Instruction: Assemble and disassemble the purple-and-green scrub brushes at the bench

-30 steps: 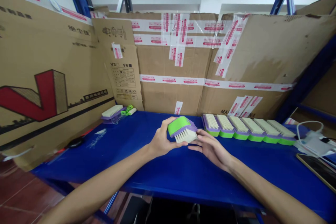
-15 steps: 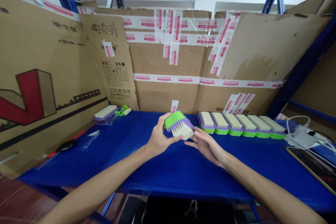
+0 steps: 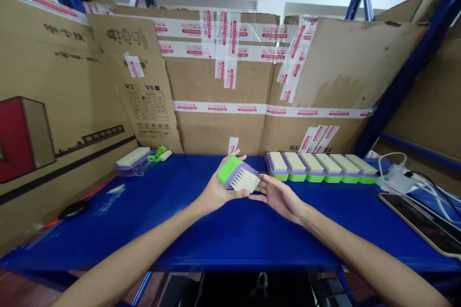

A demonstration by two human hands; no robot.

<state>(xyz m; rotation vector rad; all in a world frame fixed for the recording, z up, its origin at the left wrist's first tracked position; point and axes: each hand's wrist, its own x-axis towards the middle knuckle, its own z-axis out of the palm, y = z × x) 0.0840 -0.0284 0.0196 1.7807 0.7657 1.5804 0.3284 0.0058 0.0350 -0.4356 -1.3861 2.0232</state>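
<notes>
My left hand [image 3: 218, 189] is wrapped round a green and purple scrub brush [image 3: 239, 174] with pale bristles, held above the blue table. The brush is tilted, its bristles facing toward me and down to the right, and my left thumb lies along the bristle edge. At the brush's right end is my right hand [image 3: 283, 198], palm turned inward and fingers stretched out a little apart. Those fingertips are at or very near the brush; whether they touch it I cannot tell. Behind my right hand stands a row of similar brushes [image 3: 313, 165], bristles up.
Another brush [image 3: 133, 157] and small green parts [image 3: 158, 154] lie at the back left of the blue table [image 3: 230, 240]. A phone [image 3: 419, 220] and a white adapter with cables [image 3: 396, 177] are at the right. Taped cardboard [image 3: 219, 129] walls the back and left side.
The view has swung somewhat to the right, so the surroundings shift left. My left hand has turned the brush slightly, showing more of its bristles. My right hand stays beside it.
</notes>
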